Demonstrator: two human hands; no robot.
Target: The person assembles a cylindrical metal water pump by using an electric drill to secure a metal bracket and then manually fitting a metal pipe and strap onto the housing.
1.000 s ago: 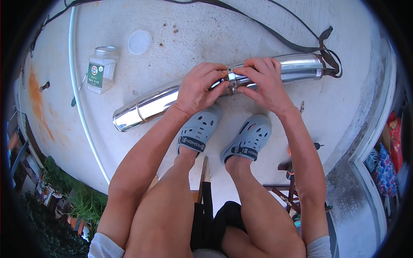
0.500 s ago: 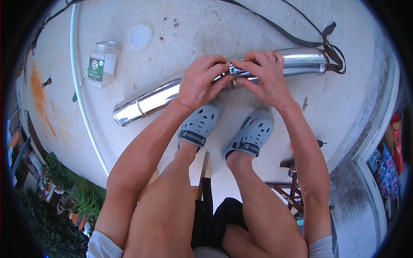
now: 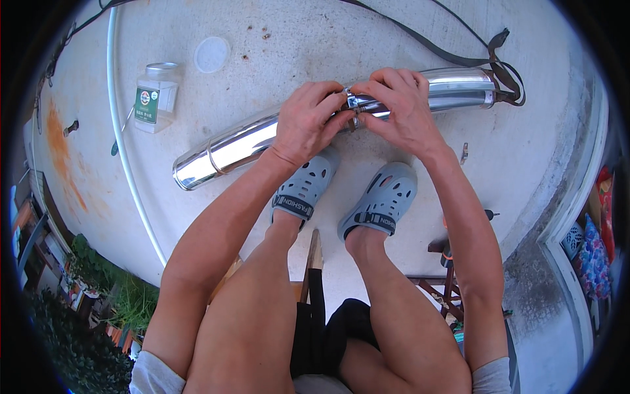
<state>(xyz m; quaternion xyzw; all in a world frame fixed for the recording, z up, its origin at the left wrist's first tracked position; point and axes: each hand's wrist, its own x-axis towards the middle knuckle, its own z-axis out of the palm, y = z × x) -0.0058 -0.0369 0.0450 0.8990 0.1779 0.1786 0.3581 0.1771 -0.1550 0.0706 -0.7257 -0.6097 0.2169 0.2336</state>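
A long, shiny metal pipe [image 3: 246, 139] lies slantwise on the concrete floor in front of my feet. Around its middle sits a metal hose clamp [image 3: 352, 102]. My left hand [image 3: 307, 123] pinches the clamp from the left between thumb and fingers. From the other side my right hand [image 3: 405, 113] is closed on it too, fingers along the upper edge and thumb low, near the clamp's screw part. Fingers hide part of the band and the pipe beneath. A dark strap [image 3: 504, 79] is around the pipe's right end.
At left stand a clear jar [image 3: 167, 98] with a green label and a round translucent lid [image 3: 212, 54], near a white tube [image 3: 125, 154]. A small metal piece [image 3: 464, 153] lies right of my clogs [image 3: 384, 197]. A power drill [image 3: 447, 253] is partly behind my right forearm.
My right hand has shifted slightly up and left along the clamp. The pipe's right part has moved up a little, and my left hand keeps nearly the same hold.
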